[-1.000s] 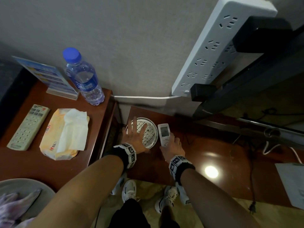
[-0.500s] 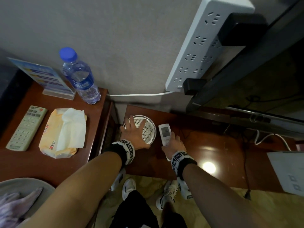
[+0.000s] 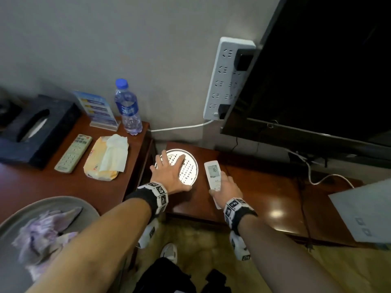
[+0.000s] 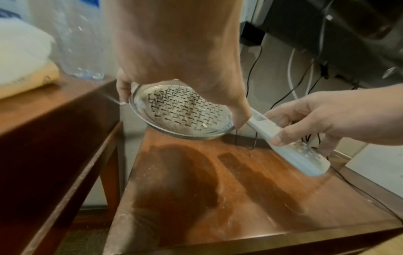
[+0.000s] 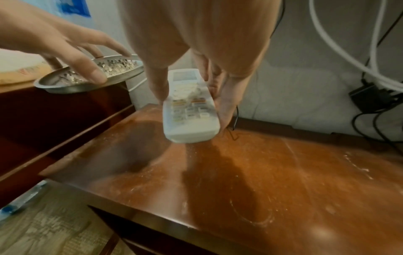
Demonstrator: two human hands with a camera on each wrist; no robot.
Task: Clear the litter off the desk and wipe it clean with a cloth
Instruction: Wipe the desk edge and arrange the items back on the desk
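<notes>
My left hand [image 3: 169, 176] spreads over a round metal dish [image 3: 189, 172] with a perforated, spiked insert and grips its rim. In the left wrist view the dish [image 4: 185, 113] hangs tilted above the brown desk [image 4: 240, 189], casting a shadow on it. My right hand [image 3: 227, 187] holds a white remote [image 3: 213, 172] with a small display. In the right wrist view the thumb and fingers clasp the remote [image 5: 189, 107] above the dusty, streaked desk top [image 5: 272, 172]. A crumpled purple-white cloth [image 3: 42, 235] lies in a grey basin [image 3: 12, 275] at lower left.
A higher side table [image 3: 63, 187] on the left carries a water bottle [image 3: 128, 108], tissue pack [image 3: 105, 159], second remote [image 3: 74, 153], sign stand [image 3: 97, 108] and dark tissue box [image 3: 36, 130]. A TV [image 3: 317, 70], power strip [image 3: 228, 79] and cables [image 3: 317, 176] stand behind the desk; white paper [image 3: 364, 210] lies right.
The head view has pulled back and now shows more of the side table and TV. Both hands stay on the dish and the remote at about the same spot.
</notes>
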